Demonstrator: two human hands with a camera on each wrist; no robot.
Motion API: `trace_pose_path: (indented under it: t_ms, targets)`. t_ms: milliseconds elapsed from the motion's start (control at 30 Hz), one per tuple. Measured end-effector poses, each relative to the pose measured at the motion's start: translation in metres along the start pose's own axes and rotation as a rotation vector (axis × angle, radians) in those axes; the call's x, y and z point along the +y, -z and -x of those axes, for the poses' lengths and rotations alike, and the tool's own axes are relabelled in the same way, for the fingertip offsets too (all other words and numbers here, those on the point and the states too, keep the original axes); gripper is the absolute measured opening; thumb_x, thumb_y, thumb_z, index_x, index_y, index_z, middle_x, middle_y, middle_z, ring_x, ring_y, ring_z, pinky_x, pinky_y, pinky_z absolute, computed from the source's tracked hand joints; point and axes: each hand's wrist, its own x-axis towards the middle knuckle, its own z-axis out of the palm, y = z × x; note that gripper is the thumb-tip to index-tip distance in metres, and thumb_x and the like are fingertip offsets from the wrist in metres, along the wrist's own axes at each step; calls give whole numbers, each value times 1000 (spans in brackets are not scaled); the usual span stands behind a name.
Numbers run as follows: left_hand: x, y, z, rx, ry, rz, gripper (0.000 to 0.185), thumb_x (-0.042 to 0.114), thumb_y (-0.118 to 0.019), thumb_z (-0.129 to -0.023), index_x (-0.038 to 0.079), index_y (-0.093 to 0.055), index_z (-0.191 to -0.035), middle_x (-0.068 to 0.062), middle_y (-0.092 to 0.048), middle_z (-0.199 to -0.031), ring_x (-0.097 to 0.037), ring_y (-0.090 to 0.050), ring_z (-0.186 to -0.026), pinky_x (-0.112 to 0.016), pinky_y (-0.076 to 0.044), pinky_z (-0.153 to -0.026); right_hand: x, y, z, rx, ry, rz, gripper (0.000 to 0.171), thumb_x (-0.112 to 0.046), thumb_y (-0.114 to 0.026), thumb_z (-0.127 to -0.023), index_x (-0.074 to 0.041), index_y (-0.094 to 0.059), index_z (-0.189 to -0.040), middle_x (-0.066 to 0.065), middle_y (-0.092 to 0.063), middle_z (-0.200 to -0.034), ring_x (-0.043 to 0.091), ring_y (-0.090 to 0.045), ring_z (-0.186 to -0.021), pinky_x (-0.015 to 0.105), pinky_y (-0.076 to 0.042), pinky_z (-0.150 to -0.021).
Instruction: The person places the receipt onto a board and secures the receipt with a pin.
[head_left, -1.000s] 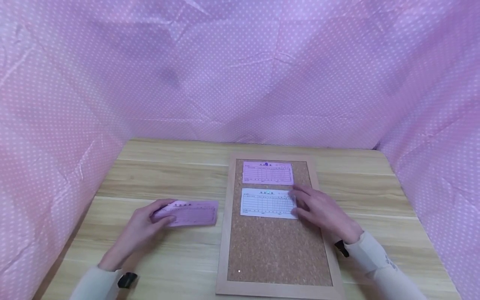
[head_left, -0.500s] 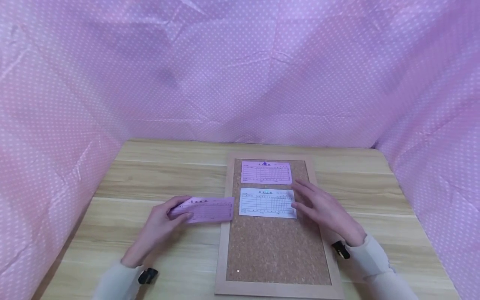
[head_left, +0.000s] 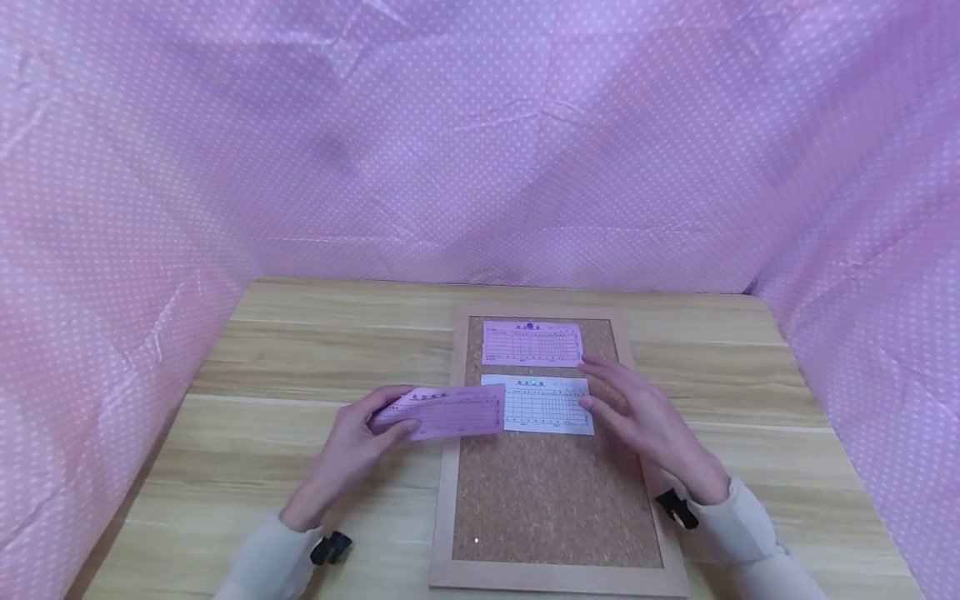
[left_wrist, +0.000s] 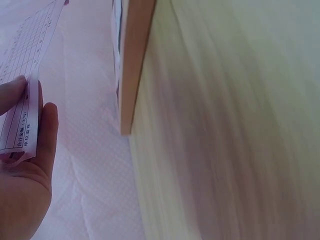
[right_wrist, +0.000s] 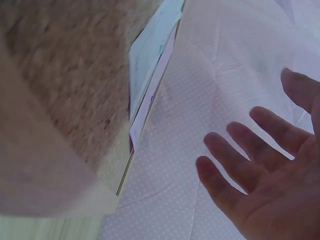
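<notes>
In the head view, my left hand (head_left: 352, 450) pinches a pink receipt slip (head_left: 461, 412) between thumb and fingers. The slip hangs over the left side of a wood-framed corkboard (head_left: 555, 500) and covers the left end of a white receipt slip (head_left: 551, 407). The left wrist view shows the thumb on the held slip's printed face (left_wrist: 32, 55) and fingers behind it. Another pink slip (head_left: 532, 346) lies at the board's top under a purple pushpin (head_left: 530, 326). Beside the white slip's right end is my right hand (head_left: 652, 429), its fingers spread and holding nothing.
A pale pushpin (head_left: 533, 382) sits at the white slip's top. A small white dot, perhaps a pin (head_left: 476, 541), shows at the board's lower left. The board lies on a wooden table (head_left: 337, 333), with a pink dotted cloth (head_left: 480, 150) around the back and sides.
My left hand has carried the pink slip rightward and slightly away from me, from over the table to over the board and white slip. My right hand has shifted only slightly.
</notes>
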Motion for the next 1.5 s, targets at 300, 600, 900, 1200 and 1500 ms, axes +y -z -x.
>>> trace_pose_path:
  t_ms: [300, 600, 900, 1200, 1500]
  targets:
    - [12, -22, -9, -46, -25, 104, 42, 6, -80, -90, 7, -69, -130, -7, -76, -112, -16, -70, -94, -28, -56, -83, -16, 0, 2, 96, 62, -4, 45, -18, -74, -97, -7, -64, -139, 14, -58, -147, 38, -54, -136, 59, -41, -112]
    - [23, -46, -14, -71, 33, 163, 44, 4, -80, -88, 11, -70, -131, -5, -75, -116, -20, -71, -103, -33, -56, -90, -33, -10, 8, 102, 8, -199, 49, -11, -73, -97, -10, -59, -144, 9, -66, -138, 28, -65, -122, 46, -52, -102]
    - [33, -63, -17, -92, 50, 176, 45, 8, -79, -91, 14, -68, -134, -2, -75, -117, -18, -70, -104, -38, -54, -94, -41, -18, 9, 163, -49, -375, 49, 4, -73, -94, -3, -58, -141, 14, -73, -118, 23, -73, -100, 35, -63, -81]
    - [34, -70, -22, -99, 67, 174, 49, 10, -80, -91, 13, -65, -138, -6, -72, -124, -22, -68, -110, -43, -51, -99, -40, -18, 10, 206, -85, -361, 39, 9, -72, -92, -4, -65, -129, 7, -71, -99, 13, -69, -84, 25, -61, -71]
    - [25, -67, -20, -81, 6, 274, 55, 3, -77, -91, 7, -60, -143, -16, -65, -129, -29, -67, -110, -31, -58, -93, -29, -17, 16, 171, -133, -325, 34, 8, -71, -93, -8, -68, -123, 7, -72, -104, 16, -70, -84, 26, -61, -69]
